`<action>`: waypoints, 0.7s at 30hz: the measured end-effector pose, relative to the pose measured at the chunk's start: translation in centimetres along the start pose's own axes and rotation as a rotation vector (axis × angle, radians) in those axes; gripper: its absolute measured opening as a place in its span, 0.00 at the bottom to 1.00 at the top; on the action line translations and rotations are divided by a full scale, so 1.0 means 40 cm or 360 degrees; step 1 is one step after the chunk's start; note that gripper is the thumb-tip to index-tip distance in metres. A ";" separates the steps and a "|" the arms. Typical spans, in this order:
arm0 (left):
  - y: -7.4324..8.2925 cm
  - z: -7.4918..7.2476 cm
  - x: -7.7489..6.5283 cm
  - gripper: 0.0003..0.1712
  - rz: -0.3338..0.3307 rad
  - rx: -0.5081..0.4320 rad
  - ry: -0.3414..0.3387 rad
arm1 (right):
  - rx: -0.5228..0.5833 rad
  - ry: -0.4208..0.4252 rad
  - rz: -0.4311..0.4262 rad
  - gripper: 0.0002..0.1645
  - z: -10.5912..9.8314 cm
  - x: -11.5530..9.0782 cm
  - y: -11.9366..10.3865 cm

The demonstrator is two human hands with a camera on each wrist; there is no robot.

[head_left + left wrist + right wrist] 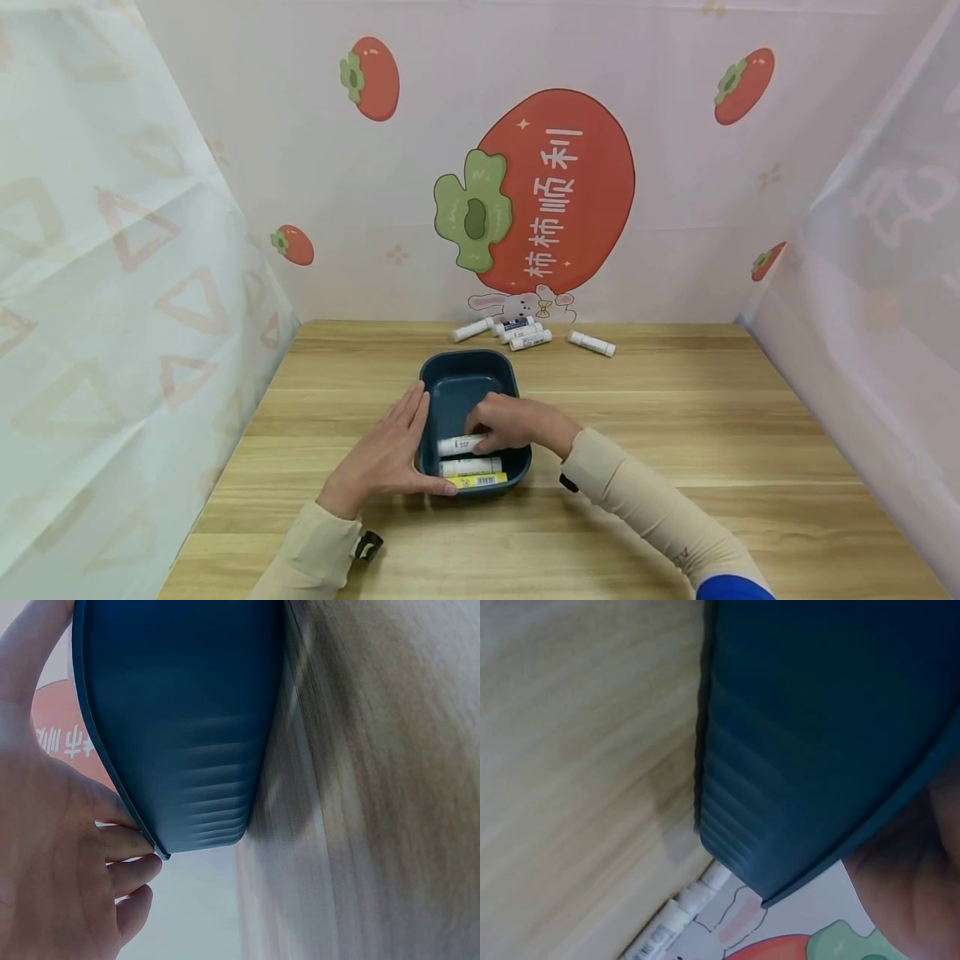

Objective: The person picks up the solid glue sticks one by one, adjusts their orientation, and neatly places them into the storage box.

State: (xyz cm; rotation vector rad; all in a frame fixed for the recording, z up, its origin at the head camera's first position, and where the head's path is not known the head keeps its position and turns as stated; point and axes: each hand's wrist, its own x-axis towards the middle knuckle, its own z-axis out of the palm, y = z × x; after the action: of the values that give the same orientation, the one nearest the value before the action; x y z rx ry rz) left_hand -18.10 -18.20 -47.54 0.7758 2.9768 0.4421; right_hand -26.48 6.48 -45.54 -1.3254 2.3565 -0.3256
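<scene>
A dark blue plastic bin (467,354) with ribbed sides stands on the table. Inside, along its near end, lie a white capped tube (471,467) and a yellow tube (483,480). My left hand (390,450) rests on the bin's left rim with fingers straight and the thumb over the near-left corner; the left wrist view shows the fingertips at the rim. My right hand (506,421) reaches in over the right side and pinches another white tube (453,446), which lies crosswise behind the other two. In the right wrist view the bin wall hides the fingertips.
Several loose white tubes (525,332) lie in a group behind the bin by the back wall. One more white tube (592,343) lies apart to the right. Printed cloth walls (675,208) close off the back and both sides of the wooden table (675,400).
</scene>
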 end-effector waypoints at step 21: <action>-0.001 0.003 -0.001 0.84 0.0011 0.0003 0.0011 | -0.0010 -0.0070 0.0006 0.08 0.006 0.007 -0.007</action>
State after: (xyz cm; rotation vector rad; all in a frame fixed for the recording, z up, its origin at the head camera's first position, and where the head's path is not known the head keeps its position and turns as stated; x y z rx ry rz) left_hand -18.09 -18.23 -47.67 0.7867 2.9823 0.4429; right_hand -26.29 6.11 -45.71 -1.3178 2.3253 -0.2852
